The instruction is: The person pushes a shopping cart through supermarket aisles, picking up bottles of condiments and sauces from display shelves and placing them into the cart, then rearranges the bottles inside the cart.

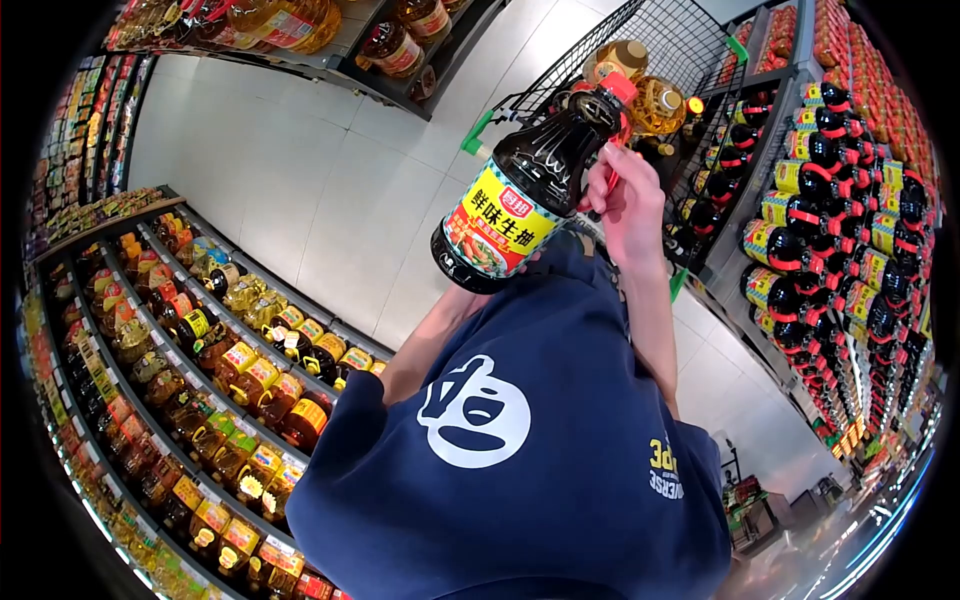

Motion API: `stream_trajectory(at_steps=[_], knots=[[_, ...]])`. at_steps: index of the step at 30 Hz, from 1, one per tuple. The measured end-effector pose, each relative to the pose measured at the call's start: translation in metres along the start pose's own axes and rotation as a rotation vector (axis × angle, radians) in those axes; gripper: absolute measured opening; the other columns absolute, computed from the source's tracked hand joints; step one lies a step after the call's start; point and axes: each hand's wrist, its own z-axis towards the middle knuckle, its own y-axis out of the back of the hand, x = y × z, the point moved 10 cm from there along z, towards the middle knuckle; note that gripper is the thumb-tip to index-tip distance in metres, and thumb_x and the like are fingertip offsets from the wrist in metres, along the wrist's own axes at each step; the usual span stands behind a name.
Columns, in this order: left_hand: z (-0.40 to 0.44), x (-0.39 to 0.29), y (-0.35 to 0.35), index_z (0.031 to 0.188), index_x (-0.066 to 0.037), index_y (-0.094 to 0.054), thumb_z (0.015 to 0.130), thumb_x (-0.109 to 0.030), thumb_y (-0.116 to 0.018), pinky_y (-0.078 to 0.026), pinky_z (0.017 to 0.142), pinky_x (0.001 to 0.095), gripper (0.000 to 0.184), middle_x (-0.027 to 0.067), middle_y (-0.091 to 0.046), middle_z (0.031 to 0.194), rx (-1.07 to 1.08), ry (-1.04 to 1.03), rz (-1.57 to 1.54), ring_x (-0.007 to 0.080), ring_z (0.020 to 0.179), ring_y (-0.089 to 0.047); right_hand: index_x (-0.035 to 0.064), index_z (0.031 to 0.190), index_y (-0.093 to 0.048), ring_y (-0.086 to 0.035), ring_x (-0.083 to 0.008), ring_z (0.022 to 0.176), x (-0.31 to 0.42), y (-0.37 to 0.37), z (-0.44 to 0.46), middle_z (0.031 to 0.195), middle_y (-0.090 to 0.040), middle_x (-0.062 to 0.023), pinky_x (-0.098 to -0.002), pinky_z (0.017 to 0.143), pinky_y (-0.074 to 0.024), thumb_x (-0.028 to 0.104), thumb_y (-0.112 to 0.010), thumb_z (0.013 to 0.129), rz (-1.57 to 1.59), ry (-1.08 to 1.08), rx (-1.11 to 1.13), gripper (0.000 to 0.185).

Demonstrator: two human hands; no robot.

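A large dark soy sauce bottle (pixel 505 200) with a yellow and red label and a red cap is held up, tilted, in front of my chest. My right hand (pixel 630 190) is closed around the red handle at its side. Below the bottle, my left hand (pixel 466 298) holds it from underneath and behind; most of its fingers are hidden. Just beyond the bottle stands a black wire shopping cart (pixel 560 75) with green trim. Inside the cart lie bottles of golden oil (pixel 658 105), partly covered by the soy sauce bottle and my right hand.
At right, a shelf display holds rows of soy sauce bottles (pixel 790 205) with red handles. Long shelves of oil and sauce bottles (pixel 255 380) curve along the left. Another shelf with oil bottles (pixel 395 50) stands at the top. Pale floor tiles (pixel 290 170) lie between them.
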Motion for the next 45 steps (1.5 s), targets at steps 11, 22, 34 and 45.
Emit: stream_trajectory(at_steps=[11, 22, 34, 45], knots=[[-0.019, -0.021, 0.014, 0.114, 0.004, -0.054, 0.091, -0.046, -0.035, -0.049, 0.087, 0.0342, 0.058, 0.0168, -0.063, 0.107, -0.053, -0.08, 0.112, 0.0243, 0.095, -0.063, 0.007, 0.076, -0.051, -0.044, -0.0071, 0.05, -0.007, -0.009, 0.009, 0.061, -0.048, 0.0011, -0.0233, 0.051, -0.0385, 0.019, -0.059, 0.087, -0.162, -0.01, 0.011, 0.018], [-0.023, -0.028, 0.005, 0.115, 0.007, -0.053, 0.089, -0.049, -0.038, -0.05, 0.084, 0.0329, 0.063, 0.0179, -0.064, 0.106, -0.022, -0.126, 0.217, 0.0244, 0.093, -0.064, 0.0025, 0.076, -0.061, -0.04, -0.003, 0.049, 0.002, 0.02, 0.02, 0.058, -0.048, 0.006, -0.0221, 0.044, -0.0326, 0.033, -0.067, 0.083, -0.551, 0.125, -0.152, 0.032], [-0.003, -0.014, -0.039, 0.115, 0.009, -0.053, 0.087, -0.052, -0.041, -0.051, 0.081, 0.0314, 0.068, 0.0191, -0.064, 0.105, 0.075, -0.209, 0.384, 0.0244, 0.091, -0.065, 0.0103, 0.079, -0.059, -0.028, 0.0026, 0.046, -0.002, 0.035, 0.013, 0.059, -0.044, 0.0117, -0.02, 0.042, -0.0155, 0.029, -0.062, 0.089, -0.431, 0.152, -0.146, 0.022], [-0.027, -0.037, -0.052, 0.116, 0.012, -0.053, 0.085, -0.055, -0.045, -0.052, 0.078, 0.03, 0.074, 0.0202, -0.065, 0.103, -0.05, -0.487, 0.687, 0.0245, 0.089, -0.066, 0.0098, 0.091, -0.06, -0.046, -0.002, 0.054, -0.019, 0.05, 0.005, 0.071, -0.057, 0.0057, -0.0176, 0.047, -0.0319, 0.033, -0.059, 0.09, -0.112, 0.029, -0.155, 0.023]])
